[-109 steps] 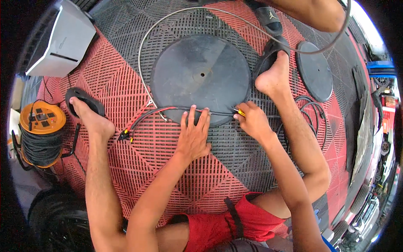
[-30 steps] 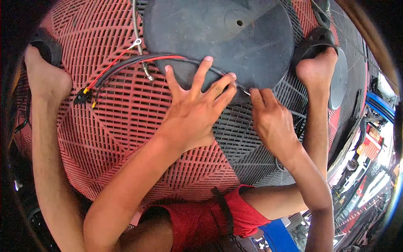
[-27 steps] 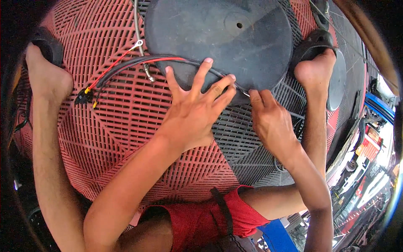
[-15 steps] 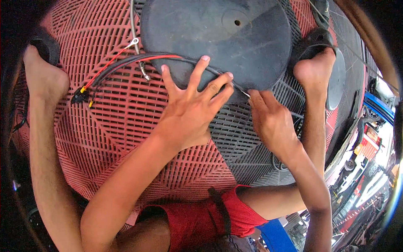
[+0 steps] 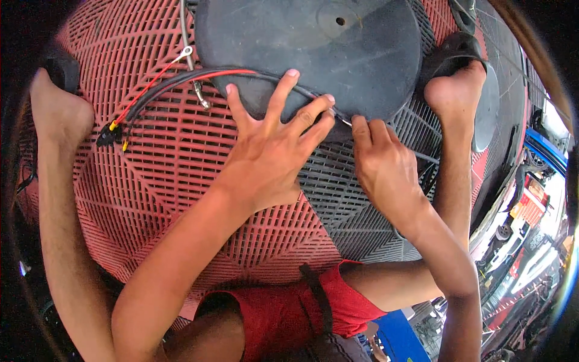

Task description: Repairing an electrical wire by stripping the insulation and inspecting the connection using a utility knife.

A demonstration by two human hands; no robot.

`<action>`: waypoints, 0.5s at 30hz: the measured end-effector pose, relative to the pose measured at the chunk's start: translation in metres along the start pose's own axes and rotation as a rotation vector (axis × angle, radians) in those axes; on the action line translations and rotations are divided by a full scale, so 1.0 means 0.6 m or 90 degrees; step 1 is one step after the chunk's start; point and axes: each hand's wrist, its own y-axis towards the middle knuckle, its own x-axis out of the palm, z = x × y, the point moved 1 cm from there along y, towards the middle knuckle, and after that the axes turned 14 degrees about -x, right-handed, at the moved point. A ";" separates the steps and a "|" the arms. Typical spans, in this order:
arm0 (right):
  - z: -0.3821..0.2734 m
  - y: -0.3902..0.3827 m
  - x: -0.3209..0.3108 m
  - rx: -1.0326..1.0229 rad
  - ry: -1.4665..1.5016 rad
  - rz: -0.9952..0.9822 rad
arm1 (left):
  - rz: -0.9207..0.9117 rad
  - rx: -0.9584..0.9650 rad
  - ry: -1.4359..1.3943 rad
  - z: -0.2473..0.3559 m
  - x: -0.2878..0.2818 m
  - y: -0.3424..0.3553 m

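Head view: past my red shorts (image 5: pixel 271 317), my left hand (image 5: pixel 271 145) lies with fingers splayed, pressing the black-and-red cable bundle (image 5: pixel 208 73) against the near edge of the dark disc (image 5: pixel 271 37); my right hand (image 5: pixel 387 161) is closed around a slim metal tool (image 5: pixel 347 122) at the bundle. The step in hand seems to be working the tool on it, which would call for steady left pressure, fingertips clear. Farther out, a hose (image 5: pixel 183 25) crosses the bundle, somewhat obstructing, and a black sandal (image 5: pixel 453 50) lies beside the disc
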 end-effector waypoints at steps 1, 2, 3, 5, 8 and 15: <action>-0.001 0.000 -0.003 -0.001 0.003 -0.001 | -0.003 -0.002 0.001 0.000 -0.002 -0.002; 0.000 0.001 -0.003 0.007 0.009 -0.018 | 0.001 0.001 0.007 -0.001 -0.001 -0.003; 0.000 0.002 -0.003 0.015 0.015 -0.036 | 0.005 0.003 0.012 -0.003 -0.001 -0.003; 0.001 0.000 -0.007 0.014 0.024 -0.036 | 0.012 0.009 0.018 -0.004 0.001 -0.003; 0.006 -0.003 -0.009 0.006 0.046 -0.024 | 0.032 0.018 0.031 -0.007 0.006 -0.005; 0.029 -0.033 0.002 0.012 0.124 0.018 | 0.006 0.013 0.016 -0.004 0.002 -0.003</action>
